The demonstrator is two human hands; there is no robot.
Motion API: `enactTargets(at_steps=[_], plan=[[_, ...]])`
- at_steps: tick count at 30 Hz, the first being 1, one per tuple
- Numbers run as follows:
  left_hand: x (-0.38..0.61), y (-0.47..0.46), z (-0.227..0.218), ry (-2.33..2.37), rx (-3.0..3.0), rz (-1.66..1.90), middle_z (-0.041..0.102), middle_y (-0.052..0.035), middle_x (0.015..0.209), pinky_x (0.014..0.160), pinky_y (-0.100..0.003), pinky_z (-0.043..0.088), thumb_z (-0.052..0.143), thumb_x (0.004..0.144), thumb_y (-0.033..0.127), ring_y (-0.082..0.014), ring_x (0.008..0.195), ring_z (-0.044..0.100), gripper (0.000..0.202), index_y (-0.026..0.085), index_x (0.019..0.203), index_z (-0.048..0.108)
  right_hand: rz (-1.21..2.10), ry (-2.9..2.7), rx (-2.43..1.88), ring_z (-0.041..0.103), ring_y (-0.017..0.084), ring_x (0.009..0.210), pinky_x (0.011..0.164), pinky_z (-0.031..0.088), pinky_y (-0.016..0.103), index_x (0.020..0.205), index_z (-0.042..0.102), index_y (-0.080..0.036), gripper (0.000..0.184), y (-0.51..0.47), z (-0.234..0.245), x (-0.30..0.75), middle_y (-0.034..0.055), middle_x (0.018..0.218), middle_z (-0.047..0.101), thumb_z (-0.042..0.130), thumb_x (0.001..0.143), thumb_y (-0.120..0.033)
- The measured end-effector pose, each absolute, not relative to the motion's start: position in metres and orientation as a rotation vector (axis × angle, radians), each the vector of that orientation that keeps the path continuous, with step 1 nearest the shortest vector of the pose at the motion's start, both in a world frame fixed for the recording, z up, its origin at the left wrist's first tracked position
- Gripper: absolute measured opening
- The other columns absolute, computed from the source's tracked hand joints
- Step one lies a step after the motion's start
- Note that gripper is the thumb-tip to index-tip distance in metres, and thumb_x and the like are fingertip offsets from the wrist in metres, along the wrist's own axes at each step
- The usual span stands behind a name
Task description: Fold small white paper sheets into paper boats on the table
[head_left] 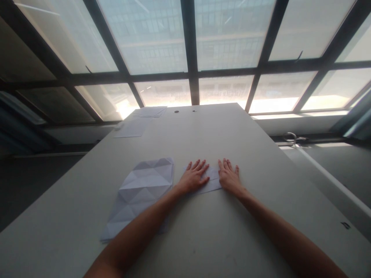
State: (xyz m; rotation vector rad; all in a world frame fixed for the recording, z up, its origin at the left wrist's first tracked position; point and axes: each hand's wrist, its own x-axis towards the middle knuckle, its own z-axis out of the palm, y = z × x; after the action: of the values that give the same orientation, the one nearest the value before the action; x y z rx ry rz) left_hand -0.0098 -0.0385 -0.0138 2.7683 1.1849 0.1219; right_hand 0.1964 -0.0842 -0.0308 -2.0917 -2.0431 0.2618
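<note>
Both of my hands lie flat on a small folded white paper (213, 180) in the middle of a grey table (246, 216). My left hand (193, 177) presses its left part with fingers stretched out and slightly spread. My right hand (228, 176) rests on its right edge, fingers straight and together. To the left of my left forearm lies a larger white sheet (139, 193) creased into a pattern of triangles, flat on the table.
More white sheets (136, 124) lie at the table's far left corner. Two small round holes (185, 111) sit near the far edge. Beyond are large windows with dark frames. Scissors (292, 138) rest on a ledge to the right.
</note>
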Motion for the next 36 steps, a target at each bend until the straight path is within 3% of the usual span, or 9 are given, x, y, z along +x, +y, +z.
enactTargets(at_steps=[6, 11, 15, 19, 25, 31, 36], plan=[[-0.01, -0.037, -0.015, 1.193, 2.759, 0.122, 0.019, -0.0042, 0.163, 0.121, -0.051, 0.007, 0.032, 0.095, 0.064, -0.0269, 0.151, 0.012, 0.073, 0.025, 0.156, 0.023, 0.212, -1.93, -2.143, 0.011, 0.031, 0.15, 0.114, 0.009, 0.065, 0.155, 0.025, -0.014, 0.06, -0.081, -0.033, 0.218, 0.0173, 0.161, 0.02, 0.023, 0.096, -0.017], [-0.009, -0.038, -0.013, 1.188, 2.749, 0.106, 0.018, -0.0045, 0.163, 0.12, -0.052, 0.008, 0.031, 0.095, 0.065, -0.028, 0.151, 0.011, 0.074, 0.024, 0.157, 0.021, 0.195, -1.744, -2.088, 0.022, 0.025, 0.148, 0.118, 0.013, 0.052, 0.149, 0.038, -0.011, 0.055, -0.07, -0.035, 0.231, 0.0156, 0.156, 0.034, 0.023, 0.096, -0.019], [-0.009, -0.039, -0.011, 1.176, 2.747, 0.102, 0.017, -0.0014, 0.164, 0.119, -0.056, 0.009, 0.032, 0.096, 0.063, -0.0323, 0.151, 0.009, 0.065, 0.035, 0.154, 0.027, 0.249, -1.584, -2.028, 0.03, 0.021, 0.144, 0.118, 0.016, 0.047, 0.142, 0.048, -0.012, 0.052, -0.063, -0.035, 0.236, 0.0124, 0.152, 0.043, 0.023, 0.097, -0.02], [-0.009, -0.039, -0.009, 1.171, 2.74, 0.103, 0.015, 0.0007, 0.164, 0.118, -0.059, 0.009, 0.032, 0.097, 0.063, -0.0371, 0.15, 0.007, 0.058, 0.042, 0.151, 0.031, 0.261, -1.607, -2.001, 0.03, 0.022, 0.144, 0.118, 0.013, 0.052, 0.135, 0.056, -0.017, 0.046, -0.064, -0.033, 0.233, 0.0116, 0.152, 0.043, 0.031, 0.098, -0.028], [-0.009, -0.038, -0.012, 1.156, 2.76, 0.101, 0.018, -0.0025, 0.163, 0.12, -0.055, 0.007, 0.029, 0.097, 0.062, -0.0303, 0.151, 0.009, 0.068, 0.028, 0.156, 0.022, 0.253, -1.963, -1.938, 0.02, 0.026, 0.148, 0.117, 0.009, 0.057, 0.141, 0.05, -0.021, 0.052, -0.072, -0.025, 0.227, 0.0127, 0.158, 0.032, 0.046, 0.096, -0.047], [-0.008, -0.039, -0.016, 1.231, 2.773, 0.131, 0.019, -0.0115, 0.162, 0.121, -0.051, 0.009, 0.029, 0.095, 0.065, -0.0288, 0.151, 0.009, 0.08, 0.014, 0.156, 0.021, 0.301, -2.038, -2.006, 0.016, 0.027, 0.149, 0.117, 0.008, 0.058, 0.145, 0.045, -0.023, 0.057, -0.07, -0.022, 0.228, 0.0125, 0.16, 0.026, 0.048, 0.095, -0.049], [-0.009, -0.038, -0.013, 1.22, 2.765, 0.126, 0.018, -0.0123, 0.162, 0.12, -0.053, 0.012, 0.034, 0.095, 0.064, -0.0299, 0.151, 0.009, 0.078, 0.016, 0.155, 0.025, 0.29, -2.032, -2.002, 0.016, 0.027, 0.149, 0.117, 0.007, 0.059, 0.145, 0.046, -0.023, 0.056, -0.069, -0.023, 0.228, 0.0124, 0.16, 0.028, 0.048, 0.095, -0.049]])
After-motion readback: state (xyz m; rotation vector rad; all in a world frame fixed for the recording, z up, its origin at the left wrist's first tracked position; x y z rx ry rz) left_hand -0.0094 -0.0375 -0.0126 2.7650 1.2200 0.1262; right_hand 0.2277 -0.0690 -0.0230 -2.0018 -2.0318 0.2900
